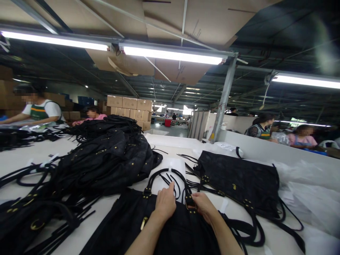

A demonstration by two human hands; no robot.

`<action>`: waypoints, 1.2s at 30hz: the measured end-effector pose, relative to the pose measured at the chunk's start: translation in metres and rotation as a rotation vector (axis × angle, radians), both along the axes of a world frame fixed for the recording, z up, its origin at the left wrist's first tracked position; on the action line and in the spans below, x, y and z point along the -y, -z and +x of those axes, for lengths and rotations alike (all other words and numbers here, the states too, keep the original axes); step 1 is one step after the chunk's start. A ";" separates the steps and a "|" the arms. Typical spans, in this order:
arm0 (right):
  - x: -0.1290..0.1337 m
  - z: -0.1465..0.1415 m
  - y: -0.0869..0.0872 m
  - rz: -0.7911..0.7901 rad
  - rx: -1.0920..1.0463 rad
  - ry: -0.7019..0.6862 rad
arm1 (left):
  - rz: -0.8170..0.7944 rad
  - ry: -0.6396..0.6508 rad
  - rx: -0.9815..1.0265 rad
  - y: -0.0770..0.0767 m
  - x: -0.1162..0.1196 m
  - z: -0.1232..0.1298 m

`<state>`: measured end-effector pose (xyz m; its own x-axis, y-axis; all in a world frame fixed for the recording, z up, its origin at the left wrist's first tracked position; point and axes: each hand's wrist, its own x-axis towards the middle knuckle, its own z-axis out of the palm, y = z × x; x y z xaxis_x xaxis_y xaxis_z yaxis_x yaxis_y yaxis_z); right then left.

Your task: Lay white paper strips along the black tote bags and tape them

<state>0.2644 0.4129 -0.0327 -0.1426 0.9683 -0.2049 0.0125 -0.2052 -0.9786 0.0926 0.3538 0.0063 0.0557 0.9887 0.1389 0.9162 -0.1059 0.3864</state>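
Note:
A black bag (pixel 127 216) with gold hardware lies on the white table before me, its looped handles reaching away from me. My left hand (pixel 166 202) is over the bag's top edge between the handle ends, its index finger pointing forward and the other fingers curled; whatever is under them is hidden. My right hand (pixel 203 204) pinches the black strap at the gold buckle (pixel 190 204) on the right end of the handle. Thin black cords (pixel 170 179) lie inside the handle loop.
A large heap of black bags (pixel 106 159) covers the left. Another black bag (pixel 239 180) lies flat at the right, its straps trailing. Clear plastic (pixel 313 198) is bunched farther right. Several people sit or stand beyond, with stacked cartons (pixel 130 106) at the back.

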 end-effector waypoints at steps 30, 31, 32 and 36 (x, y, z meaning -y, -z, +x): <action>-0.001 0.001 0.005 0.141 -0.213 0.093 | -0.013 0.356 0.195 0.016 -0.009 0.013; 0.000 0.002 0.004 0.110 -0.207 0.122 | -0.008 0.352 0.195 0.015 -0.009 0.013; 0.001 0.004 0.002 0.085 -0.200 0.135 | -0.001 0.349 0.195 0.015 -0.008 0.012; 0.007 0.009 -0.007 0.038 -0.206 0.082 | 0.006 0.360 0.179 0.013 -0.006 0.011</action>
